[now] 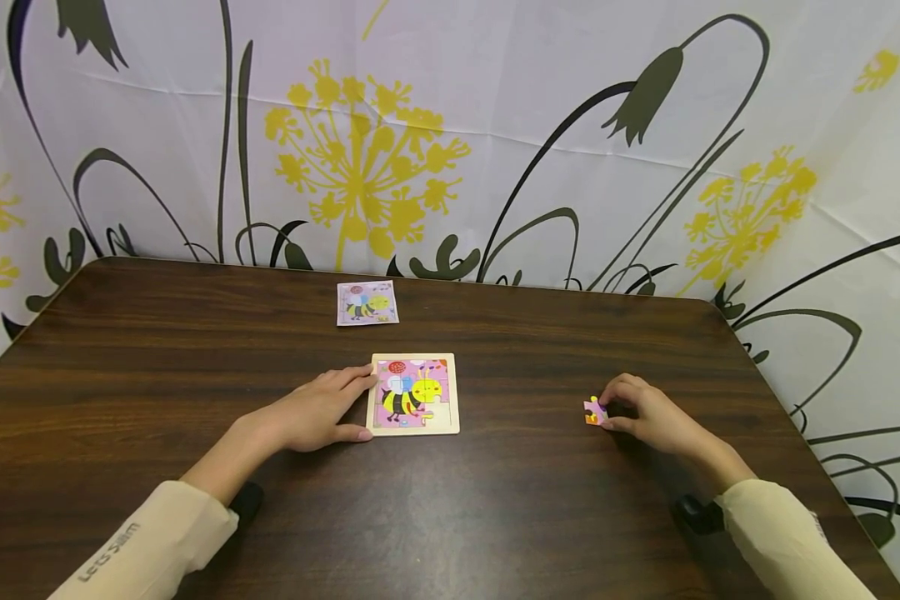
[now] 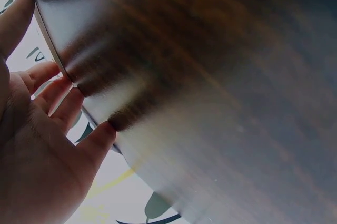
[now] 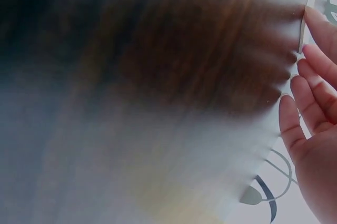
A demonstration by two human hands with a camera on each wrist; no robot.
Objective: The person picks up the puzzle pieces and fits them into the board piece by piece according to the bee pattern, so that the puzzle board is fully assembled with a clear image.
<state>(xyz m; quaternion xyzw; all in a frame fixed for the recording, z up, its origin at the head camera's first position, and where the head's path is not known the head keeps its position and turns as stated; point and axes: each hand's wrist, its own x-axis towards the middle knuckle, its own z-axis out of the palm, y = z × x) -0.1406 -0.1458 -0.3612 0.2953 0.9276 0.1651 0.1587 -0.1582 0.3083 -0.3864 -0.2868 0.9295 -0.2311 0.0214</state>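
A square wooden bee puzzle tray (image 1: 456,408) lies on the table, with bare wood showing at its lower right. My left hand (image 1: 326,411) rests at its left side, fingers extended, with fingertips and thumb touching the frame. In the left wrist view the tray's edge (image 2: 48,39) runs between thumb and fingers. Off to the right, my right hand (image 1: 648,414) pinches a pink jigsaw piece (image 1: 592,412) with yellow and orange parts between thumb and index finger. That piece appears edge-on as a thin jigsaw piece (image 3: 302,34) in the right wrist view.
A printed card (image 1: 367,303) with the same bee picture lies behind the tray. The dark wooden table (image 1: 495,500) meets a flowered cloth (image 1: 525,100) along its back edge.
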